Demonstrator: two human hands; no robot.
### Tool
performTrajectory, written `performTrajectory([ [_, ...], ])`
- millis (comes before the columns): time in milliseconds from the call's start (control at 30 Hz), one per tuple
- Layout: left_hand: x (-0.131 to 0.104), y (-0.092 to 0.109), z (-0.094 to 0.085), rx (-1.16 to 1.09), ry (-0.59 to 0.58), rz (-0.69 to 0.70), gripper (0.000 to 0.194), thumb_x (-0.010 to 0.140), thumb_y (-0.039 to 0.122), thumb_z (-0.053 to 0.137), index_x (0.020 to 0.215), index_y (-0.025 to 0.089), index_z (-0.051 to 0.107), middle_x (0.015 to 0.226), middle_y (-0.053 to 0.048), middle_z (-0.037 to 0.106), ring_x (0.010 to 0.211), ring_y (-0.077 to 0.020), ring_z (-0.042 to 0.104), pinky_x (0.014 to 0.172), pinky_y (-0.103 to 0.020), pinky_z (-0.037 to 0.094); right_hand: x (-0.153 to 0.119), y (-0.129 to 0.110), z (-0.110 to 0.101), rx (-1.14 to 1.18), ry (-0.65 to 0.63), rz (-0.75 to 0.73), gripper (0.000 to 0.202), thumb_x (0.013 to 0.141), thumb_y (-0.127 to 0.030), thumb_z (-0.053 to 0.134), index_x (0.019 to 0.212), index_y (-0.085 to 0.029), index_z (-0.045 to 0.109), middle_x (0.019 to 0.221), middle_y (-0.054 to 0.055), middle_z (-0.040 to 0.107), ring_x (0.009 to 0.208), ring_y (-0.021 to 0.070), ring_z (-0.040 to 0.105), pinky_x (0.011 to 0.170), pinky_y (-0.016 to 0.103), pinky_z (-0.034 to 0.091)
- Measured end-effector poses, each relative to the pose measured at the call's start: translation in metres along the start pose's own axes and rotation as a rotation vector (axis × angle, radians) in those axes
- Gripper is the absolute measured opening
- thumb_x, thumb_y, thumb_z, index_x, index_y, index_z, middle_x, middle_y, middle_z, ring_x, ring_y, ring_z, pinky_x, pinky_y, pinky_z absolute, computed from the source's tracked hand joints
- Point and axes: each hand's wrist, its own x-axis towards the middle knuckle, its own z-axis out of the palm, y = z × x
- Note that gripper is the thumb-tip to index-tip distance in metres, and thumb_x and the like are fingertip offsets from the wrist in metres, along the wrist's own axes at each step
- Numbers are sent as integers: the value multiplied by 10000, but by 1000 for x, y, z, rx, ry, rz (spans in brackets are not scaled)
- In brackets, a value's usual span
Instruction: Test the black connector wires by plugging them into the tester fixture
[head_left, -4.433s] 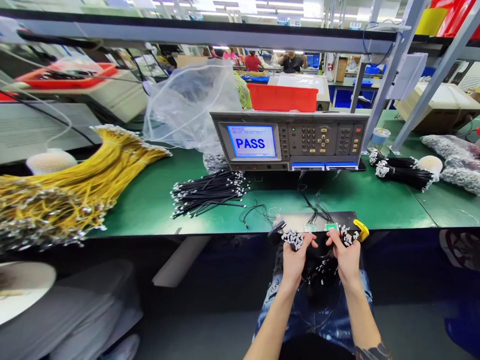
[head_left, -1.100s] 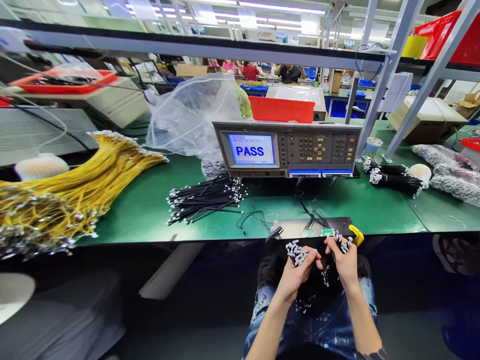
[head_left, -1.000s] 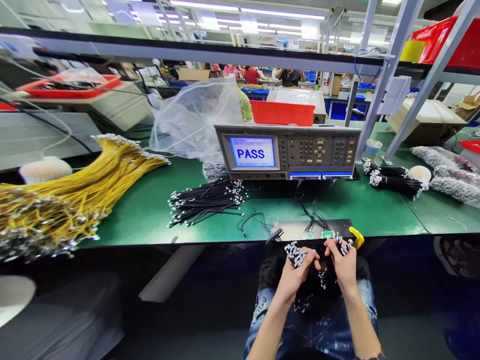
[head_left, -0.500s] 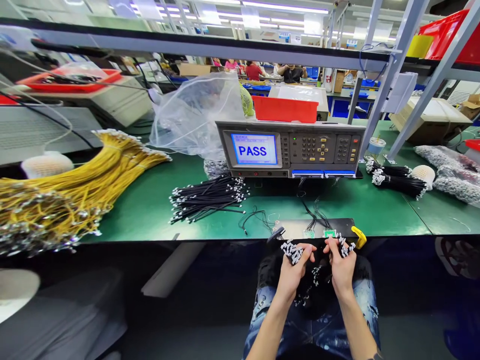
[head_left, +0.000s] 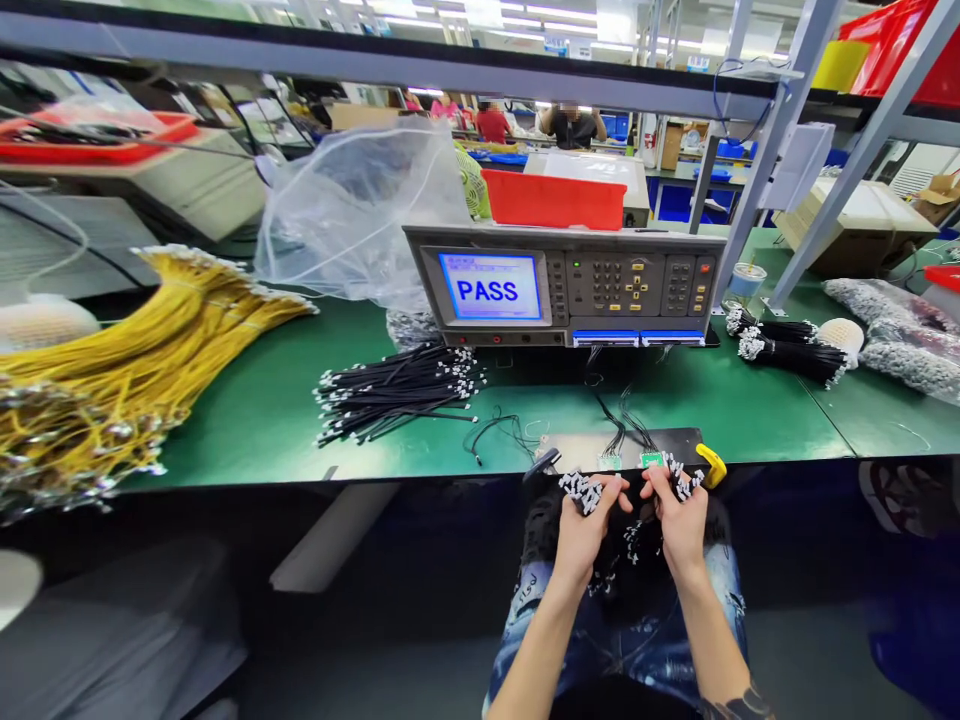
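Over my lap, just below the bench edge, my left hand (head_left: 589, 520) is closed around a bundle of black cables (head_left: 581, 492) whose white connectors stick out past the thumb. Close beside it on the right, my right hand (head_left: 679, 510) grips another bunch of white-tipped black cables (head_left: 686, 480). More white connectors (head_left: 634, 540) hang in the dark between my wrists. Right behind the hands, small green circuit boards (head_left: 651, 459) sit on a fixture plate (head_left: 679, 442), wired toward the tester (head_left: 562, 285), whose screen reads PASS.
A pile of black cables (head_left: 397, 392) lies on the green bench (head_left: 255, 400), with a large yellow cable bundle (head_left: 150, 340) further left. Tied black bundles (head_left: 799, 360) and a bagged heap (head_left: 892, 335) lie at the right. A yellow-handled clamp (head_left: 711, 466) borders the plate.
The view has shifted slightly, so the bench things appear further left and a little higher. Both hands keep their hold on the cables, with hardly any movement.
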Motion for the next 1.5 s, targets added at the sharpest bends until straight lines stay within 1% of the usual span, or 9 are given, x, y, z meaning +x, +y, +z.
performTrajectory([
  [100,4,-3,-1,28,57,53,481,685,594,832,781,128,757,575,-8,672,366,-46,316,388,-221,193,1,-2,1,40,-5,60,387,777,-525,799,721,-148,735,548,-2,622,425,82,363,420,232,281],
  [200,8,-9,-3,60,130,121,397,725,546,811,738,153,760,590,-31,704,424,-112,498,426,-241,348,0,-2,2,73,-10,91,393,763,-525,808,732,-138,744,540,-4,612,417,68,306,410,229,216],
  [367,9,-18,-1,85,228,208,322,770,495,775,701,180,754,617,-44,735,600,-195,683,597,-296,531,1,5,-1,53,-25,41,386,802,-530,792,736,-153,737,579,8,646,450,104,428,460,254,349],
  [533,9,-20,6,74,293,222,307,764,472,774,659,185,742,636,-54,751,677,-228,728,651,-321,569,3,6,-4,26,-41,17,364,817,-520,786,746,-167,739,608,17,671,521,141,538,525,271,430],
  [867,10,-16,11,13,332,202,302,719,457,810,620,180,738,617,-52,743,595,-204,683,567,-301,531,1,-3,0,111,-45,129,461,718,-591,831,759,-140,748,530,2,613,407,70,321,400,225,200],
  [1033,7,-3,7,-44,225,101,335,655,470,852,659,154,738,535,-4,660,411,-84,456,413,-214,306,-1,-5,-4,122,-147,196,529,717,-664,811,729,-143,723,529,18,633,378,47,270,393,217,158],
  [1133,0,6,1,-31,57,27,378,642,490,859,623,146,702,466,18,581,388,-46,340,408,-198,193,-2,-14,-11,119,-236,242,577,678,-719,820,633,-168,652,396,-44,485,352,45,243,378,208,155],
  [1300,-16,14,-11,36,-149,-100,441,619,500,894,825,132,766,660,-29,697,403,-13,264,415,-209,139,-2,-37,-24,258,-271,146,512,738,-644,842,654,-199,601,445,-86,420,410,76,419,482,227,428],
  [1500,-25,21,-14,123,-494,-264,452,638,532,888,803,131,762,546,11,607,406,-29,282,418,-212,118,-2,-44,-27,220,-366,96,392,787,-542,843,779,-186,679,514,-109,353,395,32,231,378,189,191],
])
